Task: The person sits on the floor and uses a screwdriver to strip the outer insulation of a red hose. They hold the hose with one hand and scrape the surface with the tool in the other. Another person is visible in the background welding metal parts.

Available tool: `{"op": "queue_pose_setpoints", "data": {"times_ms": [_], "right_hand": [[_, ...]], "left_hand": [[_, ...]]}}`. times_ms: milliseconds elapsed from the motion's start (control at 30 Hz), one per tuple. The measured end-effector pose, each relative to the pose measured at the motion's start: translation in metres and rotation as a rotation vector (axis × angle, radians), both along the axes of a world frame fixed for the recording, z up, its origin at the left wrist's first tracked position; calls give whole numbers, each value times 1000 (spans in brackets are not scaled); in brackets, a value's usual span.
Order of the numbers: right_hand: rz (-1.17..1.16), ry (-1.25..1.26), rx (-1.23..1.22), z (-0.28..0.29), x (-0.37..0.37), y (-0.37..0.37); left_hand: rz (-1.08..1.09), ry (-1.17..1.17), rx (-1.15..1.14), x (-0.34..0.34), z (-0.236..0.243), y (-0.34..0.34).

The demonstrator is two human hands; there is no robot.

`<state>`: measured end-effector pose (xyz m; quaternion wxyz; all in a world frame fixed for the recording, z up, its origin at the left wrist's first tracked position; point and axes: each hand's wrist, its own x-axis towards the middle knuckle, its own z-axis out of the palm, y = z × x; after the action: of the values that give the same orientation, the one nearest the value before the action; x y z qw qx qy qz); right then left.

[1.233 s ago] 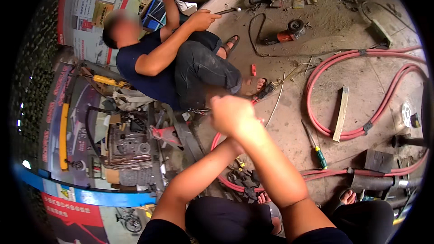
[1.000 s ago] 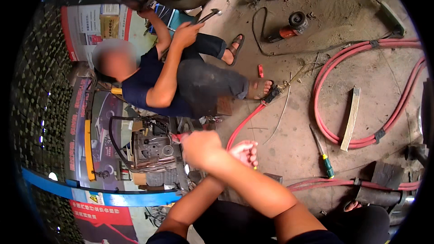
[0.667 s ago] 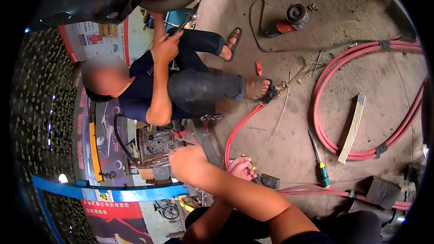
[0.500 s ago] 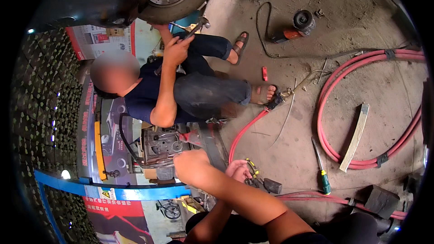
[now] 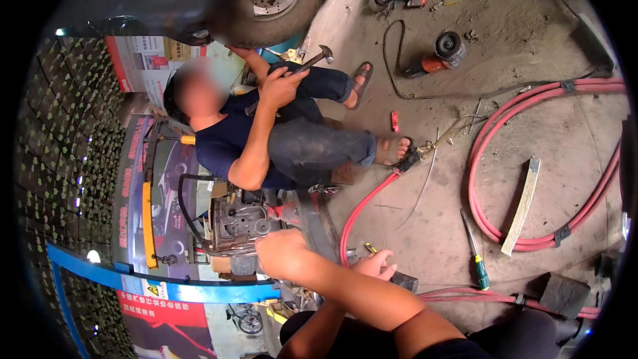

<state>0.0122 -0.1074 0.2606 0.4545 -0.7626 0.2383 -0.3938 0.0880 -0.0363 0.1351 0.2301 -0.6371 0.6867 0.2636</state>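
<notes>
One red hose (image 5: 355, 216) curves over the floor from behind the left hand (image 5: 372, 266) up to a dark fitting (image 5: 413, 158) beside a seated co-worker's sandalled foot (image 5: 393, 149); whether hand and hose touch, I cannot tell. The left hand's fingers are loosely bent and a little apart, with nothing seen between them. A yellow handle (image 5: 370, 248) shows just beyond that hand, and a dark block (image 5: 404, 281) sits just beside it. The right forearm crosses over the left, so the right hand (image 5: 282, 254) is on the left side of the view, back upward; its fingers are hidden, so I cannot tell how they stand. It overlaps the near edge of a heap of metal parts (image 5: 240, 218), contact unclear. A blue bar (image 5: 219, 292) runs below them. To the right lie a green-handled screwdriver (image 5: 480, 272), a pale strip (image 5: 522, 206) across the edge of a looped pair of red hoses (image 5: 473, 173), and, farther up, a power grinder (image 5: 435, 60) with its cord. The co-worker (image 5: 229, 136) holds a hammer (image 5: 310, 64) below a vehicle wheel (image 5: 302, 13).
</notes>
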Motion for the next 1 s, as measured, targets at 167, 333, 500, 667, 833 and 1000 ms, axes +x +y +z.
{"op": "queue_pose_setpoints", "data": {"times_ms": [167,333,500,667,833,1000], "right_hand": [[-65,150,-31,-1,14,9],[-3,431,-116,17,15,15],[-254,457,-482,33,32,29],[-237,931,-495,38,2,15],[-165,1134,-506,-19,-20,20],[68,1517,-133,-100,-53,51]], "left_hand": [[-221,-55,47,-10,10,-6],[-610,-177,93,-26,43,-16],[-175,85,749,4,54,12],[-995,357,-91,9,99,68],[-1015,410,-116,9,117,110],[-1068,317,-193,2,120,101]]}}
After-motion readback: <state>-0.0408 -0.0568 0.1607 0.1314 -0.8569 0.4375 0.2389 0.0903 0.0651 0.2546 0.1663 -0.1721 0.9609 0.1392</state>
